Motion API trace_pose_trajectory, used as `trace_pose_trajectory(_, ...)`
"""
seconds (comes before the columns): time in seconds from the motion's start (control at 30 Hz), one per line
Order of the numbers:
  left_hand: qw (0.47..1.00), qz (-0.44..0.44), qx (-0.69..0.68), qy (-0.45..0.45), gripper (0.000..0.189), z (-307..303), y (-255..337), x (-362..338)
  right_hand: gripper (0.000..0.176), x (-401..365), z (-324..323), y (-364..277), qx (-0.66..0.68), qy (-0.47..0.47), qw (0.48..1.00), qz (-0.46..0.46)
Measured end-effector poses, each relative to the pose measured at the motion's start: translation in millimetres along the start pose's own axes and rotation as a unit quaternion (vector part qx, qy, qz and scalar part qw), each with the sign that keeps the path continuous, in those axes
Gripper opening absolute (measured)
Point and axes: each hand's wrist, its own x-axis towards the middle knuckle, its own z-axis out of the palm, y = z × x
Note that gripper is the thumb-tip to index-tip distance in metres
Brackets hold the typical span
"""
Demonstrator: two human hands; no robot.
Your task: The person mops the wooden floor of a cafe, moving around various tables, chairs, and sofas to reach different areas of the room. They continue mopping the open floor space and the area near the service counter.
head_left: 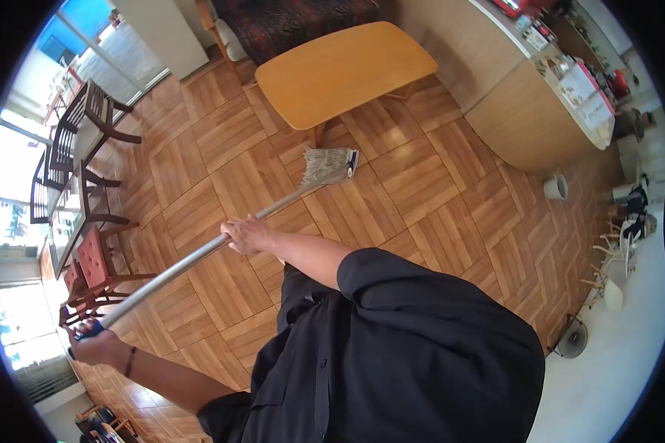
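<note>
A mop with a long grey metal handle (177,269) slants from the lower left towards the middle of the view. Its off-white string head (325,167) lies on the wooden floor, close to the near leg of a low table. My left hand (94,345) is closed round the dark blue grip at the handle's upper end; a dark band circles that wrist. Further down the pole, my right hand (245,235) is wrapped around the metal, with the back of the hand facing up. A blue-and-white clamp (353,162) shows at the mop head's right edge.
The low wooden table (347,72) stands ahead, before a dark patterned sofa (295,26). Dark wooden chairs (89,125) and a red-cushioned chair (96,258) line the left. A curved counter (532,111) is at right, near a small white bin (556,187) and a fan (571,338).
</note>
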Motion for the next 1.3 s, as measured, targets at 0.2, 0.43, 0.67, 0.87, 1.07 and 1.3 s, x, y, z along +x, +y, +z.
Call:
trace_pose_trajectory(0.2,0.991,-0.093,-0.087,0.045,0.030,-82,-26,-165,0.026,-139,-16,93,-0.030,0.012,0.998,0.046)
trace_pose_trajectory(0.43,0.992,-0.074,-0.037,0.090,0.037,-91,-38,-310,0.023,-221,-41,178,-0.061,0.065,0.994,0.057)
trace_pose_trajectory(0.67,0.989,-0.021,-0.097,-0.109,0.038,26,11,-425,0.022,-267,-174,233,-0.067,0.196,0.977,0.047)
trace_pose_trajectory(0.87,0.948,0.029,-0.166,-0.268,0.038,167,59,-517,0.021,-294,-314,288,-0.049,0.215,0.972,0.081)
trace_pose_trajectory(1.07,0.865,-0.016,-0.242,-0.439,0.033,234,78,-617,0.019,-351,-406,361,-0.120,0.286,0.949,0.055)
trace_pose_trajectory(1.3,0.799,0.058,-0.276,-0.532,0.046,252,73,-797,0.012,-457,-494,470,-0.219,0.282,0.934,0.027)
